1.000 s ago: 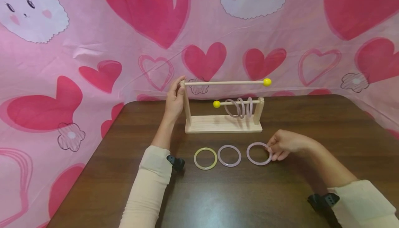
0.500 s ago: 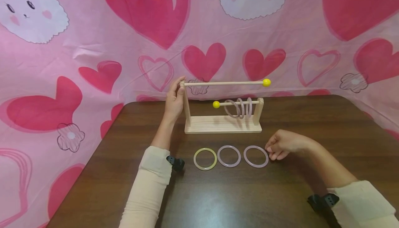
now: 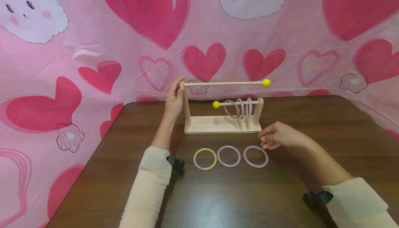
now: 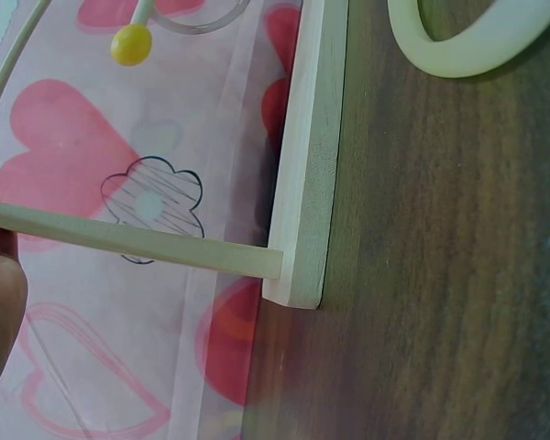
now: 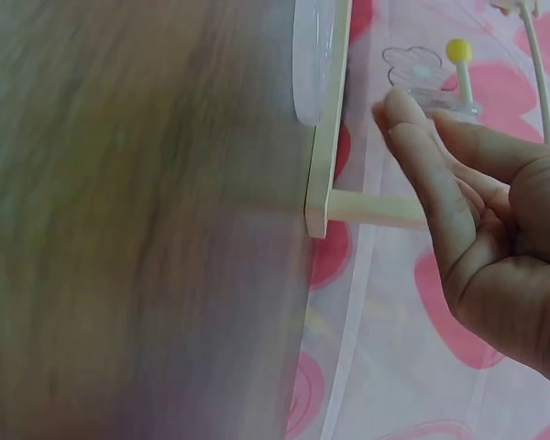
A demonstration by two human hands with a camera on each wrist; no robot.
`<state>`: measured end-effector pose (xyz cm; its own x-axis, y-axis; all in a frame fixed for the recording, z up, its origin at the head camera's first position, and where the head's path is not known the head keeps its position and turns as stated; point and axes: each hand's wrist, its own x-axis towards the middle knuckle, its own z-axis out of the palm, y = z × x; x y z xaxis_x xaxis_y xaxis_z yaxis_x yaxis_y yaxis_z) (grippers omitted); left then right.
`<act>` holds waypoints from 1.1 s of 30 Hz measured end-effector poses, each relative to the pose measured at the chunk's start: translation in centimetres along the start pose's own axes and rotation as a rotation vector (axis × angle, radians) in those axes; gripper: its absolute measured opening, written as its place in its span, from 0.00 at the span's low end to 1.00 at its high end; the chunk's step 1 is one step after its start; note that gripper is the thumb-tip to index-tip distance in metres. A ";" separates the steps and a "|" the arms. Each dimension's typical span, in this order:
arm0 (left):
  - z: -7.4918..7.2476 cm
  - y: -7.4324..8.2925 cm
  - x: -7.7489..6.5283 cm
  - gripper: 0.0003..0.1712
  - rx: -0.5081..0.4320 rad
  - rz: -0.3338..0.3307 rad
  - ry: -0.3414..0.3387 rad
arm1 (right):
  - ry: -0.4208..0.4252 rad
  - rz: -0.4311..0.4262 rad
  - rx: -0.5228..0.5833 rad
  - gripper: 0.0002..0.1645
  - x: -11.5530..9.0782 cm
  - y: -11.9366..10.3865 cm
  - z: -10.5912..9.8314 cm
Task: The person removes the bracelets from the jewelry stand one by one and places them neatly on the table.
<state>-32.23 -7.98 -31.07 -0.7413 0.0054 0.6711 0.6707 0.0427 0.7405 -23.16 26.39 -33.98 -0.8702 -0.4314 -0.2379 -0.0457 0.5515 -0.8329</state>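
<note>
A wooden ring stand (image 3: 222, 127) has two horizontal rods tipped with yellow balls. My left hand (image 3: 174, 103) grips the top of its tall left post (image 3: 187, 108); the left wrist view shows the thumb there. Three lilac rings (image 3: 250, 110) hang on the lower rod. In front of the stand lie a yellow-green ring (image 3: 205, 169), a lilac ring (image 3: 229, 166) and another lilac ring (image 3: 256, 166) in a row. Over the rightmost ring's upper edge is my right hand (image 3: 278, 136), its fingers loosely bent and holding nothing in the right wrist view.
The upper rod (image 3: 222, 83) juts right from the tall post and carries no rings. A short post (image 3: 258, 112) bears the lower rod. Behind the dark wooden table (image 3: 199, 197) hangs a pink cloth (image 3: 205, 27) with hearts.
My right hand slid the rightmost lilac ring slightly left and toward me, let go, then moved up and left. My left hand stays on the post.
</note>
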 end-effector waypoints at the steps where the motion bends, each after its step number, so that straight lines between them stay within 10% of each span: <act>1: 0.0 0.4 -0.1 0.21 -0.001 -0.001 -0.002 | 0.015 -0.010 0.005 0.20 0.1 -0.1 0.0; 19: 0.1 1.4 -0.3 0.21 0.010 0.007 0.003 | 0.342 -0.253 0.101 0.24 2.8 -3.3 1.3; 33: 0.1 1.5 -0.2 0.20 -0.007 -0.016 -0.003 | 0.532 -0.255 -0.142 0.22 4.6 -4.6 1.9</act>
<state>-31.08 -7.84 -30.14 -0.7521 0.0082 0.6590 0.6588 0.0354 0.7515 -25.96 20.48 -32.19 -0.9474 -0.1668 0.2733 -0.3183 0.5830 -0.7475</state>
